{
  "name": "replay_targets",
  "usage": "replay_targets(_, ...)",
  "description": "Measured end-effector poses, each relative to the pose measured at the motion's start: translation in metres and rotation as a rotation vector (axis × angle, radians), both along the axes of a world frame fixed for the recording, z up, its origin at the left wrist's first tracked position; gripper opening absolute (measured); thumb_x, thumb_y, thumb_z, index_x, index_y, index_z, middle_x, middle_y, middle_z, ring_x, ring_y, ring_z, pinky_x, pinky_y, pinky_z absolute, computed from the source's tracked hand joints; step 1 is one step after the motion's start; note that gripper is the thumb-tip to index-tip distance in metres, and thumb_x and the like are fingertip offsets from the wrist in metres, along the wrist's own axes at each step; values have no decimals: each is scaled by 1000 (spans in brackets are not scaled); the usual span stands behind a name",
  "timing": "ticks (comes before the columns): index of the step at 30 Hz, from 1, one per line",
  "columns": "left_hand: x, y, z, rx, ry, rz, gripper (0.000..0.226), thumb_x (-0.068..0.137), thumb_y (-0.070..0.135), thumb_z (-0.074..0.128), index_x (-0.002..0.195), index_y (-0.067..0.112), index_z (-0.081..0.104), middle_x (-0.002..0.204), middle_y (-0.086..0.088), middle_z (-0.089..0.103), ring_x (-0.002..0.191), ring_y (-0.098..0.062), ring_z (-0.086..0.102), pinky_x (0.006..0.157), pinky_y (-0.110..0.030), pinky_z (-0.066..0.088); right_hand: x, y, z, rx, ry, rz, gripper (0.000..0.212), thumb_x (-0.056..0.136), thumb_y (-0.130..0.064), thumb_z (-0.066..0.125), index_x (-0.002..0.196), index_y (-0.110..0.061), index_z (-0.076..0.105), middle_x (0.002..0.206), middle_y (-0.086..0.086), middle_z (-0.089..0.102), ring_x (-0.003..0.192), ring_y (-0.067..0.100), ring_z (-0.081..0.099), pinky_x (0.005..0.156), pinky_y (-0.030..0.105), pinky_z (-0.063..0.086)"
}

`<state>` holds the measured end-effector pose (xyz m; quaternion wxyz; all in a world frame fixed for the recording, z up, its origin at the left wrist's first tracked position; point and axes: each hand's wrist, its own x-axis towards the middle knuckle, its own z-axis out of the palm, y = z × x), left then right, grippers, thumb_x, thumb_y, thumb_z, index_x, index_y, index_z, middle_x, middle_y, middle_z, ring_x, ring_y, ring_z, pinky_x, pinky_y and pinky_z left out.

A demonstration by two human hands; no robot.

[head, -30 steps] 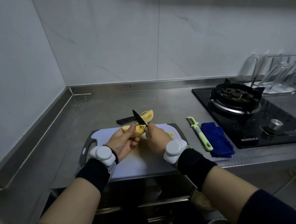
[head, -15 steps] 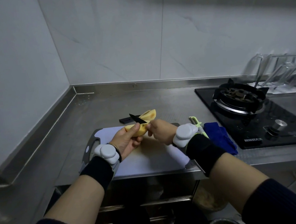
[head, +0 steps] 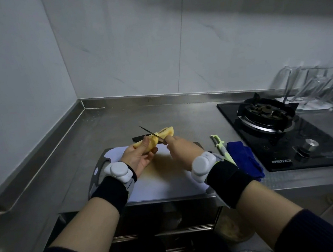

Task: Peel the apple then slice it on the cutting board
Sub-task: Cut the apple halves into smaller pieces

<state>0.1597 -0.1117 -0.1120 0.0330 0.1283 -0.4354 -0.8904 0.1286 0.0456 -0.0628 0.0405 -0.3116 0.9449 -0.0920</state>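
Observation:
My left hand [head: 138, 159] holds a peeled, pale yellow apple piece [head: 150, 144] above the white cutting board [head: 167, 181]. My right hand [head: 181, 150] grips a small black knife [head: 148, 131], whose blade lies across the top of that piece and points up and to the left. A second peeled apple piece [head: 167, 131] rests at the far edge of the board, just behind the held one. The knife's handle is hidden inside my fist.
A green peeler [head: 222, 147] and a folded blue cloth [head: 244, 159] lie right of the board. A black gas hob [head: 285, 129] with a burner stands further right, with a glass rack [head: 314, 89] behind it. A black object [head: 140, 137] lies behind the board.
The knife blade has swung from steeply upright to lying flatter across the held apple piece, its tip now further left. My right wrist has moved right, over the peeler's handle end.

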Motion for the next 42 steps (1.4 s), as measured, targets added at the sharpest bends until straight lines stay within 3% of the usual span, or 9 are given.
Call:
replay_targets(4, 1, 0, -1, -15, 46, -8, 39, 73, 30, 69, 104, 7, 67, 89, -6, 72, 81, -19, 63, 63, -17, 53, 1, -4, -8, 52, 41, 25, 39, 95, -3, 38, 134, -7, 36, 133, 18, 49, 113, 34, 56, 86, 42, 47)
replay_targets(8, 0, -1, -4, -25, 75, -1, 46, 74, 28, 69, 114, 6, 64, 92, -5, 73, 83, -20, 63, 67, -20, 54, 3, -4, -11, 78, 98, 37, 38, 96, -4, 40, 134, -8, 37, 136, 13, 49, 113, 31, 56, 74, 32, 37)
replay_targets(14, 1, 1, -3, -44, 95, -8, 54, 60, 32, 76, 108, 8, 65, 85, -2, 74, 80, -19, 63, 67, -18, 55, 13, -6, -7, 140, 129, 23, 28, 98, -7, 37, 126, -7, 40, 124, 15, 53, 100, 34, 57, 68, 33, 32)
replay_targets(22, 0, 1, -6, -77, 55, -43, 21, 88, 19, 62, 105, 7, 66, 84, -3, 71, 74, -18, 62, 59, -17, 52, 20, -10, 3, 180, 68, -9, 18, 99, -11, 37, 117, -8, 39, 118, 13, 56, 83, 29, 48, 69, 32, 33)
replay_targets(26, 2, 1, -6, -146, 60, -65, 14, 93, 17, 60, 103, 9, 67, 81, 0, 69, 69, -14, 59, 59, -16, 47, 12, -13, -2, 248, 111, -2, 26, 98, -12, 38, 124, -8, 38, 122, 12, 55, 101, 35, 59, 70, 38, 38)
replay_targets(29, 3, 0, -5, -230, 74, -114, 14, 93, 16, 61, 104, 10, 67, 78, 3, 69, 66, -11, 57, 62, -17, 44, 3, -7, -1, 274, 132, 31, 24, 98, -14, 39, 121, -8, 40, 115, 13, 58, 96, 35, 61, 67, 39, 41)
replay_targets(35, 5, 2, 3, -332, 33, -177, 20, 80, 19, 73, 97, 15, 63, 80, -3, 61, 69, -15, 56, 60, -20, 44, 3, 5, -5, 16, 159, -53, 24, 98, -29, 40, 116, -14, 34, 89, 12, 63, 66, 32, 51, 63, 38, 44)
replay_targets(39, 6, 5, 4, -425, -9, -192, 53, 62, 26, 89, 99, 17, 52, 76, -2, 64, 68, -15, 57, 62, -28, 43, 0, 8, -10, -20, 145, 21, 28, 98, -32, 40, 125, -25, 37, 93, 13, 64, 78, 35, 61, 63, 36, 43)
replay_targets(42, 10, 11, 8, -528, 42, -226, 26, 82, 5, 74, 94, 18, 55, 71, 3, 67, 70, -15, 58, 61, -28, 47, -6, 12, -11, -104, 112, 35, 21, 95, -32, 43, 115, -26, 41, 94, 15, 64, 81, 38, 61, 67, 41, 49)
